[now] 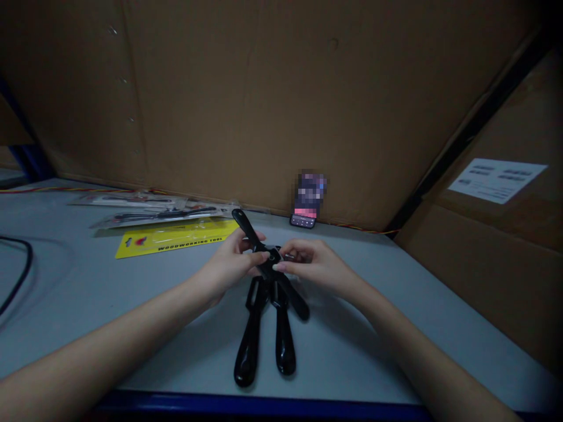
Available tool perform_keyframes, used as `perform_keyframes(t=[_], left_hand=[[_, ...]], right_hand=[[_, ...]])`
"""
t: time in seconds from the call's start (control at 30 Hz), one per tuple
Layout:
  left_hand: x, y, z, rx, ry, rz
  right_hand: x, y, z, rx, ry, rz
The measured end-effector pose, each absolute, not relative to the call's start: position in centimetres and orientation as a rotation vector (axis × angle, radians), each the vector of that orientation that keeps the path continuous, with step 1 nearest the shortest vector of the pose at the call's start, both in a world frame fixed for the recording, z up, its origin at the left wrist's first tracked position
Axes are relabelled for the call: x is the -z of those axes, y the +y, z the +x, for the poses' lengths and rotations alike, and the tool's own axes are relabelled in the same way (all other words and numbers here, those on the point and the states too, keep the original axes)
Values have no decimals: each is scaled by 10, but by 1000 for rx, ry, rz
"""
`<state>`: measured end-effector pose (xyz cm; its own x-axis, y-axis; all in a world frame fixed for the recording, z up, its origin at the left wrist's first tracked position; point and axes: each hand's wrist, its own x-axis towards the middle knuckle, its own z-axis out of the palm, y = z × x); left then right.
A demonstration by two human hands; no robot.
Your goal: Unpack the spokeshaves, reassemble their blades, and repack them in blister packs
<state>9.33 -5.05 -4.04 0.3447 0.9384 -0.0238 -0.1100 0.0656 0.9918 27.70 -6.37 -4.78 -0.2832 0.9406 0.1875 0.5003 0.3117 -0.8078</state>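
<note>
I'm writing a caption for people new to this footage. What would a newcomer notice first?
Probably the bright yellow card printed WOODWORKING TOOL, lying left of centre on the grey table. Next, at the centre, a black tool slants in the left hand, with the right hand at its middle. At the back, a phone with a lit, partly pixelated screen stands near the cardboard.

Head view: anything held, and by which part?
Black two-handled tool, held at its middle by the left hand; the right hand is there too, its grip unclear.
</note>
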Motion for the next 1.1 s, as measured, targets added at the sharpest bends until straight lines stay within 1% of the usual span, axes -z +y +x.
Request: perform_keyframes(t=[0.23, 0.4, 0.5, 0.83, 1.1], left_hand=[[43, -47, 91, -933, 793, 1225], [41, -48, 90, -828, 815, 1189], [43, -47, 89, -784, 790, 1200], [47, -44, 90, -810, 854, 1239], [43, -47, 90, -816, 888, 1267]], right_hand=[[43, -65, 279, -918, -1931, -1225], [42, -65, 278, -831, -1964, -1205], [42, -66, 278, -865, -1922, -1200], [39, -67, 282, -1049, -1903, -1202], [43, -67, 279, -1040, -1900, -1204]])
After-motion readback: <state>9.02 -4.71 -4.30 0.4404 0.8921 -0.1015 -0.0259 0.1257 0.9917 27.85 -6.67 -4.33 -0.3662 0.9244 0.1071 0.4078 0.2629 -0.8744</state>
